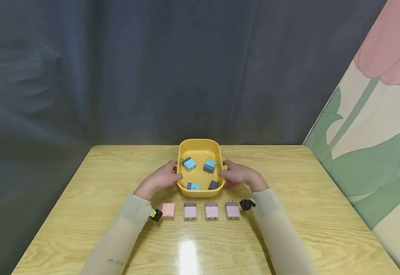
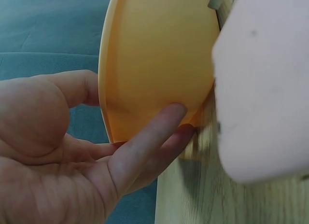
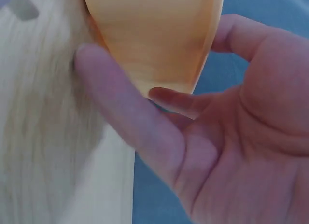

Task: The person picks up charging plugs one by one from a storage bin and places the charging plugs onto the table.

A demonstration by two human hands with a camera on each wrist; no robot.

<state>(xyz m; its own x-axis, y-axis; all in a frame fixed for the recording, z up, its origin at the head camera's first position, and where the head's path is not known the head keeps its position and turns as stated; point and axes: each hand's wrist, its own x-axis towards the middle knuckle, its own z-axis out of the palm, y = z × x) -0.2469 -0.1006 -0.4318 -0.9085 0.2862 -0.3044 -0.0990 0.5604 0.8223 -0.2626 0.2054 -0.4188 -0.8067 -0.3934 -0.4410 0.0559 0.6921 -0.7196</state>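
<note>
A yellow plastic bin (image 1: 200, 194) with rounded corners is on the wooden table. My left hand (image 1: 161, 177) grips its left side, thumb over the rim and the other fingers against the outer wall. On the opposite side my right hand (image 1: 241, 175) holds it the same way. Inside lie light blue plug chargers, one at the left (image 1: 189, 164), one at the right (image 1: 209, 165) and one at the front (image 1: 194, 186), plus a dark blue block (image 1: 213, 185), partly hidden by the front wall. Both wrist views show the bin's outer wall (image 2: 164, 55) between thumb and fingers.
Before the bin stands a row: a pink charger (image 1: 168, 210), then lilac chargers at the left (image 1: 190, 212), middle (image 1: 211, 211) and right (image 1: 232, 210). A dark curtain (image 1: 200, 76) hangs behind the table (image 1: 117, 168); a flower-patterned cloth (image 1: 375, 152) is at the right.
</note>
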